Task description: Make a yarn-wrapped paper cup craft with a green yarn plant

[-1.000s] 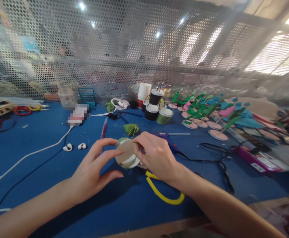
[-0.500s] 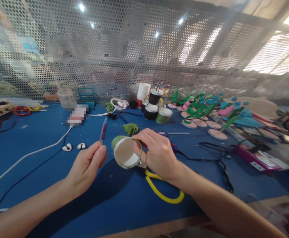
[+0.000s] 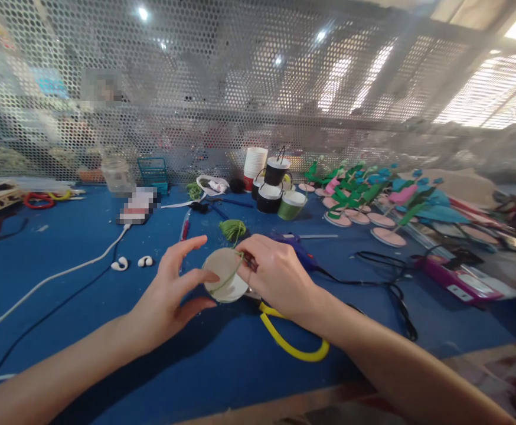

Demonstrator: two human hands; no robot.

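Observation:
A small paper cup (image 3: 227,289) wrapped in green yarn faces me with its pale mouth. Across that mouth runs a strand of green yarn (image 3: 230,276). My right hand (image 3: 280,274) is closed at the cup's right rim, pinching the yarn there; its fingertips are partly hidden. On the cup's left side my left hand (image 3: 169,295) is open, fingers spread and a fingertip overlapping the cup's mouth. Whether it touches the cup I cannot tell. Just behind lies a green yarn bundle (image 3: 232,229), with a strand leading to my right hand. Yellow-handled scissors (image 3: 300,351) lie under my right wrist.
Behind stand black cups (image 3: 269,199), a green cup (image 3: 292,205) and stacked white cups (image 3: 255,162). Paper flowers (image 3: 388,236) on round bases fill the right. A blue glue gun (image 3: 301,255), a purple power strip (image 3: 466,283), earbuds (image 3: 120,264) and a red pen (image 3: 185,227) lie around.
My left hand has opened from a closed pinch and moved right to the cup. The cup has turned its mouth more toward me, and the yarn now crosses it.

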